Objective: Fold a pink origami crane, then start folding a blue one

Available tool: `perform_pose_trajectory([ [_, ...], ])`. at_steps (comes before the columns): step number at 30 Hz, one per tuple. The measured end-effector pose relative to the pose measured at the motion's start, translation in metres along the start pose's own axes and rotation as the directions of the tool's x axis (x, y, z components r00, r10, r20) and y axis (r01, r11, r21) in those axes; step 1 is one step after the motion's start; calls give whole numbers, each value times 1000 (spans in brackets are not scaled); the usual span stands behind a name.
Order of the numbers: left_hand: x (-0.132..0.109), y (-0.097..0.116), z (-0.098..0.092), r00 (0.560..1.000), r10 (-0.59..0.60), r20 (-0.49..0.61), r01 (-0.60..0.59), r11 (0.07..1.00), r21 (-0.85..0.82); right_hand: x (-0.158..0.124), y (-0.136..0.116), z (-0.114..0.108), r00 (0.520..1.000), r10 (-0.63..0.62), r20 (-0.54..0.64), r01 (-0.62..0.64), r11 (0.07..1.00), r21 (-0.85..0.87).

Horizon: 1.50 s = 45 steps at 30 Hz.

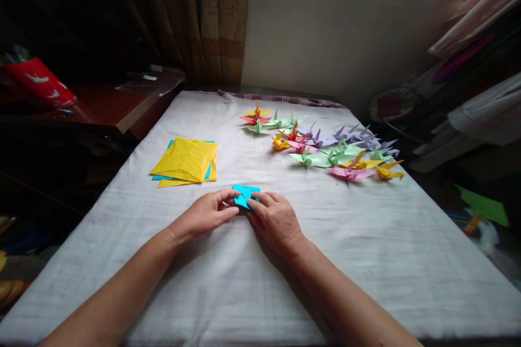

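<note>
Between my two hands is a small blue folded paper (245,195), with crease lines and flaps showing on its upper face. My left hand (209,210) pinches its left edge between thumb and fingers. From the other side, my right hand (277,218) grips the right edge, its thumb on the near corner. The fingers cover both side edges of the paper. Beyond my left hand lies a stack of creased yellow paper sheets (185,160), with blue paper (209,171) poking out beneath the top one.
Many folded paper cranes (337,154) in several colours stand at the back right of the white-clothed table (228,282). A dark red side table (109,103) with a red container (40,84) is at the left. Clothes (488,114) hang on the right.
</note>
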State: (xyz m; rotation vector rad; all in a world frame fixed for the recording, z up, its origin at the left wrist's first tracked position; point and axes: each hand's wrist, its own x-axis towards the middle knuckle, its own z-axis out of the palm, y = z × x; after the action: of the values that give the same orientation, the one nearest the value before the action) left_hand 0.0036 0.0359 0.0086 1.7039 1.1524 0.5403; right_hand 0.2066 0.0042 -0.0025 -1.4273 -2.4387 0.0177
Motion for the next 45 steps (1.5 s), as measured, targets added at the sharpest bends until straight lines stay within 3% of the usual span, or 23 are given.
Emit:
perform_pose_trajectory([
  [5, -13, -4, -11, 979, 191, -77, -154, 928, 340, -4, 9, 3, 994, -76, -80, 74, 997, -24],
  [10, -15, -7, -4, 888, 456, -49, -341, 728, 595, -9, 12, 4, 984, -116, -137, 121, 992, 27],
  [13, -12, -8, -2, 850, 526, -3, -404, 656, 637, -11, 12, 5, 978, -103, -181, 117, 990, 73],
  [20, -4, -10, -4, 844, 534, 55, -421, 594, 686, -12, 9, 8, 964, -41, -263, 81, 987, 140],
  [33, -2, -12, -14, 787, 588, 188, -553, 537, 637, -12, 9, 6, 975, 73, -210, -17, 966, 257],
  [39, 0, -11, -11, 791, 596, 141, -527, 546, 651, -13, 9, 5, 988, 54, -143, -12, 960, 279],
  [45, 5, -12, -6, 829, 554, 81, -448, 569, 690, -10, 8, 6, 985, 92, -143, -50, 961, 272],
])
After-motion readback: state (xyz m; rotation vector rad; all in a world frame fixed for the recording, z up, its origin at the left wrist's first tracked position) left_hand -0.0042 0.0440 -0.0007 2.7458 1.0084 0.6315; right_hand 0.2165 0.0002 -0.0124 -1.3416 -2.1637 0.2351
